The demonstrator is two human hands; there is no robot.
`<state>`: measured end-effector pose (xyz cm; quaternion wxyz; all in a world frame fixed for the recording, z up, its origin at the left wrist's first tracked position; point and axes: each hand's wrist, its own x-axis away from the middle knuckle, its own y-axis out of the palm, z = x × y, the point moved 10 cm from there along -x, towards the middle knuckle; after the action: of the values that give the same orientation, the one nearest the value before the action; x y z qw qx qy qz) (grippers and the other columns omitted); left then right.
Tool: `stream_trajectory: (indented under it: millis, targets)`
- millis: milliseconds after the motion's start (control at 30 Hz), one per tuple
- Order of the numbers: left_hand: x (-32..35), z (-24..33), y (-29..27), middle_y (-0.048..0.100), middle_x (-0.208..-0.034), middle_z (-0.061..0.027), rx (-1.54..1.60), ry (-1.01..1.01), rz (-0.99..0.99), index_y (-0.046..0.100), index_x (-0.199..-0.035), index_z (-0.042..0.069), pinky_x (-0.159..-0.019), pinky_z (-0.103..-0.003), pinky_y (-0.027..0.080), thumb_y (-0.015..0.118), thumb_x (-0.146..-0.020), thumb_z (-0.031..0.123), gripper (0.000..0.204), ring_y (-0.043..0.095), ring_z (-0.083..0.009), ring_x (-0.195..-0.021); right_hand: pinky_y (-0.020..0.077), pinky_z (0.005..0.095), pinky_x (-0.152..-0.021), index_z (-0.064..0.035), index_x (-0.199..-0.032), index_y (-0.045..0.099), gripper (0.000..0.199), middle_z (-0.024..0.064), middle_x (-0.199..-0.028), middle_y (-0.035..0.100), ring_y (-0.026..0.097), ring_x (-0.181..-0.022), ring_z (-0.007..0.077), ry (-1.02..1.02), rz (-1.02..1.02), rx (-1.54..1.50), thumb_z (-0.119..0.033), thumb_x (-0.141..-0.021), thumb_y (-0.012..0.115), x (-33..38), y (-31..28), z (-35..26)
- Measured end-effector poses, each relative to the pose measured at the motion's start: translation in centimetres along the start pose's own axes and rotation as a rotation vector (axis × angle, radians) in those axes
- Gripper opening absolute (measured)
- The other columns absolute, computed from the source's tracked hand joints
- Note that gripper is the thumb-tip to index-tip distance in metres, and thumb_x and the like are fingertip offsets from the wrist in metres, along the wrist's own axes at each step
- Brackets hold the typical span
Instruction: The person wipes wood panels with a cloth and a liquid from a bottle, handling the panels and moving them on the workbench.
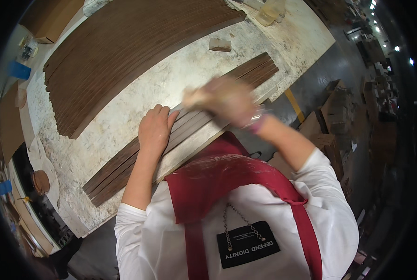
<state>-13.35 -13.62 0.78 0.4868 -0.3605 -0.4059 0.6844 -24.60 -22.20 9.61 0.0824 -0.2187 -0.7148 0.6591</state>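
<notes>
Several long brown wooden slats (pixel 117 177) lie side by side near the table's front edge, running from lower left to upper right. My left hand (pixel 155 130) bears down on them near the middle, its fingers bent over the far side and the thumb along the top. Over the slats, to the right of that, is my right hand (pixel 227 100), badly smeared by motion. Its fingers cannot be made out, nor whether anything is in them. Beneath the right hand, part of the slats is hidden.
A wide sheet of brown slats (pixel 138 56) covers the far part of the stained white table (pixel 92 154). A small block (pixel 220 45) lies between the two groups. At the back are a cardboard box (pixel 50 21) and a yellowish clear container (pixel 270 12). Cartons (pixel 327 144) stand on the right.
</notes>
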Motion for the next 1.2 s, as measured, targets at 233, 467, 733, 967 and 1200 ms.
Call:
stream_trajectory:
  millis: [233, 467, 733, 967, 1200]
  targets:
    - [0.1, -0.2, -0.4, 0.058, -0.084, -0.0127, 0.049, 0.029, -0.007, 0.062, -0.082, 0.004, -0.068, -0.042, 0.048, 0.059, -0.091, 0.032, 0.029, 0.059, -0.0314, -0.080, 0.0522, 0.0405, -0.069, -0.0099, -0.090, 0.067, 0.008, 0.0149, -0.086, 0.064, 0.064, -0.078, 0.0309, 0.402, 0.106, 0.013, -0.014, -0.084, 0.065, 4.2, 1.2, 14.2]
    - [0.1, -0.8, -0.4, 0.058, -0.084, -0.0135, 0.051, 0.022, -0.019, 0.062, -0.083, 0.004, -0.068, -0.043, 0.048, 0.058, -0.092, 0.032, 0.030, 0.058, -0.0326, -0.081, 0.0512, 0.0412, -0.078, -0.0087, -0.089, 0.065, 0.013, 0.0128, -0.092, 0.065, 0.063, -0.088, 0.0311, 0.147, 0.059, -0.078, -0.013, -0.077, 0.065, 1.3, 3.8, 1.2]
    - [-0.1, 0.2, -0.5, 0.058, -0.083, -0.0134, 0.041, 0.051, 0.010, 0.062, -0.081, 0.004, -0.066, -0.043, 0.048, 0.060, -0.091, 0.031, 0.029, 0.058, -0.0322, -0.079, 0.0449, 0.0394, -0.092, -0.0162, -0.121, 0.058, 0.036, 0.0163, -0.117, 0.063, 0.059, -0.110, 0.0354, 1.025, 0.020, 0.028, -0.036, -0.091, 0.054, 11.5, -2.1, 29.1]
    - [-0.3, 0.2, -0.5, 0.056, -0.085, -0.0155, 0.042, 0.004, -0.045, 0.060, -0.083, 0.003, -0.069, -0.044, 0.046, 0.057, -0.093, 0.031, 0.030, 0.057, -0.0352, -0.083, 0.0459, 0.0417, -0.093, -0.0093, -0.124, 0.055, 0.047, 0.0158, -0.123, 0.058, 0.059, -0.108, 0.0328, 0.729, 0.188, 0.124, -0.032, -0.084, 0.063, 5.2, -5.9, 33.8]
    - [-2.4, 0.2, -0.5, 0.060, -0.095, -0.0166, 0.087, 0.012, -0.242, 0.064, -0.097, 0.003, -0.077, -0.043, 0.047, 0.060, -0.091, 0.029, 0.027, 0.058, -0.0357, -0.091, 0.0447, 0.0378, -0.100, -0.0126, -0.136, 0.048, 0.060, 0.0141, -0.132, 0.052, 0.054, -0.117, 0.0311, 0.209, -0.009, -0.078, -0.026, -0.081, 0.068, -4.5, 3.4, 20.3]
